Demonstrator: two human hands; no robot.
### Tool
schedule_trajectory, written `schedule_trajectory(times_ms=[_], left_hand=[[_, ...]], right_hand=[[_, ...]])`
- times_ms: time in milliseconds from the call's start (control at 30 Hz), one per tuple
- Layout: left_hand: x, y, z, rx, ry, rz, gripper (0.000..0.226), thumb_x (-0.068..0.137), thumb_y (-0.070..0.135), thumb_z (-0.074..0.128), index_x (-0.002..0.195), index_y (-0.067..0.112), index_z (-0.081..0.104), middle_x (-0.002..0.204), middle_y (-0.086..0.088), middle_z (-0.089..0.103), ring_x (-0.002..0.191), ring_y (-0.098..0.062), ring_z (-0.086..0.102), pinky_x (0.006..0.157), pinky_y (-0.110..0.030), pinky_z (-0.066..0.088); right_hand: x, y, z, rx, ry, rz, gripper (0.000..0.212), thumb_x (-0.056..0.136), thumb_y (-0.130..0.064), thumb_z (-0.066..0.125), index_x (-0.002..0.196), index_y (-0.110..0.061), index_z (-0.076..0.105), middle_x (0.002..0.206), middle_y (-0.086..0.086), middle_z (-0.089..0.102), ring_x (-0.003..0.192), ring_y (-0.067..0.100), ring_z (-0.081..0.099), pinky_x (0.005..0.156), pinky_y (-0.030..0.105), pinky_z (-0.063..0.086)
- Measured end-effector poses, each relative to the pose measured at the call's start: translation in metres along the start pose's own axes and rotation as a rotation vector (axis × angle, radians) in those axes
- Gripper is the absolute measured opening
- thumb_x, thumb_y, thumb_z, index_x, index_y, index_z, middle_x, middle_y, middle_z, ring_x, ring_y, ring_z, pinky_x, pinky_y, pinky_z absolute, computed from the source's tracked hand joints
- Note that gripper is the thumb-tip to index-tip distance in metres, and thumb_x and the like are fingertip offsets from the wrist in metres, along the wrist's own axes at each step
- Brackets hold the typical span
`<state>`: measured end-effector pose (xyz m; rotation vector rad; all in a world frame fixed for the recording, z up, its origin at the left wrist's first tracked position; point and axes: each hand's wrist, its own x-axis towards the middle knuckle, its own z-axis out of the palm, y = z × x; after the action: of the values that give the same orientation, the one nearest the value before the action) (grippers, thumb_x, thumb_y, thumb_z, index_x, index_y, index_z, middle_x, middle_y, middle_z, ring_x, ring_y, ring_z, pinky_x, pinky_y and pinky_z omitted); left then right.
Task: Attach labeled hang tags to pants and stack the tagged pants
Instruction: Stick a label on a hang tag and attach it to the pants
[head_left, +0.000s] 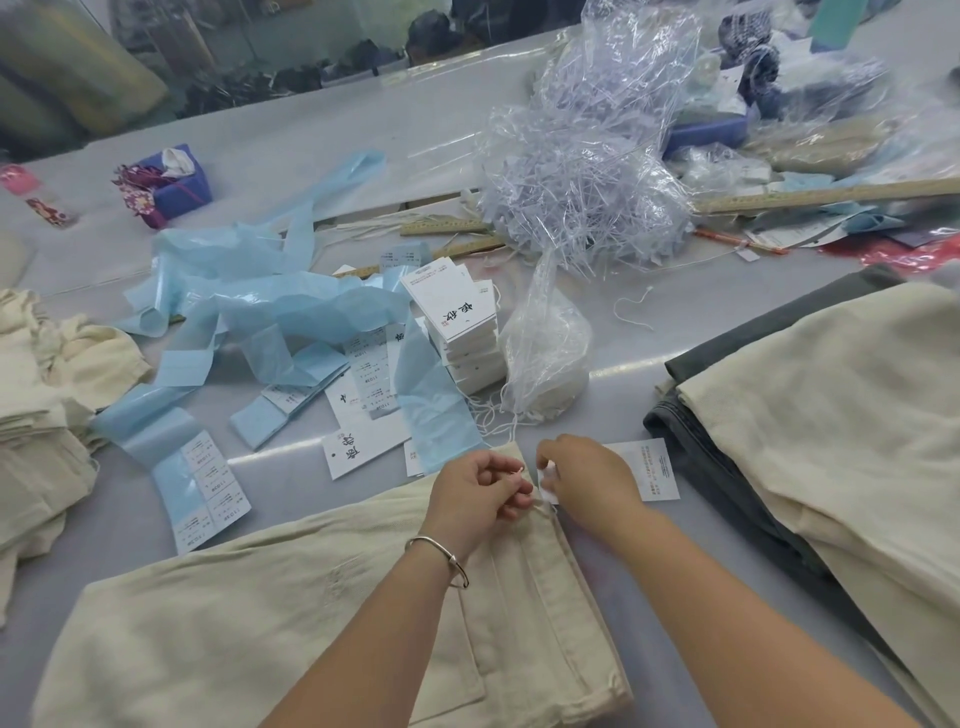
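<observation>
Cream pants (270, 613) lie flat on the grey table in front of me, waistband toward the right. My left hand (478, 493) pinches a thin white string at the waistband's top corner. My right hand (587, 478) pinches the same string and a small white tag piece right beside it. A white hang tag (657, 470) lies under and just right of my right hand. A stack of white hang tags (460, 325) stands behind my hands. Loose tags (358, 436) and sheets of size stickers (208, 493) lie to the left.
A pile of cream and grey pants (831, 415) fills the right side. More cream pants (47, 410) lie at the left edge. Blue backing strips (270, 301), a clear bag of strings (545, 343), a heap of clear plastic fasteners (587, 176) and wooden rulers (831, 195) crowd the table's middle and back.
</observation>
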<state>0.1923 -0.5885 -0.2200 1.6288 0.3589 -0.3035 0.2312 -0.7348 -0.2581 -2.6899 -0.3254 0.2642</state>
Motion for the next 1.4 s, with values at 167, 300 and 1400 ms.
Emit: schedule_trajectory(times_ms=[167,300,1400], left_hand=[[-0.003,0.003,0.001,0.177,0.029,0.093,0.017,0.089,-0.002,0.062,0.078,0.011,0.064,0.068,-0.004,0.069,0.052,-0.007,0.064,0.048,-0.016,0.046],[-0.01,0.014,0.001,0.318,0.029,0.254,0.015,0.087,0.009,0.067,0.075,0.017,0.065,0.065,0.002,0.068,0.053,-0.007,0.061,0.05,-0.015,0.043],[-0.016,0.023,-0.022,0.429,-0.152,0.26,0.016,0.074,0.009,0.08,0.079,0.009,0.064,0.067,0.005,0.066,0.055,-0.007,0.062,0.046,-0.022,0.046]], right_hand=[[0.004,-0.001,-0.004,0.074,-0.002,-0.027,0.011,0.086,-0.008,0.057,0.084,-0.018,0.053,0.089,-0.001,0.057,0.085,0.02,0.055,0.069,0.032,0.042],[-0.018,-0.008,-0.023,1.022,0.118,0.177,0.014,0.084,0.0,0.067,0.073,-0.009,0.062,0.066,0.005,0.065,0.06,0.016,0.057,0.057,0.024,0.046],[-0.058,-0.026,-0.041,1.283,-0.172,0.213,0.014,0.086,0.005,0.063,0.076,-0.003,0.066,0.066,0.008,0.065,0.058,0.014,0.056,0.058,0.019,0.047]])
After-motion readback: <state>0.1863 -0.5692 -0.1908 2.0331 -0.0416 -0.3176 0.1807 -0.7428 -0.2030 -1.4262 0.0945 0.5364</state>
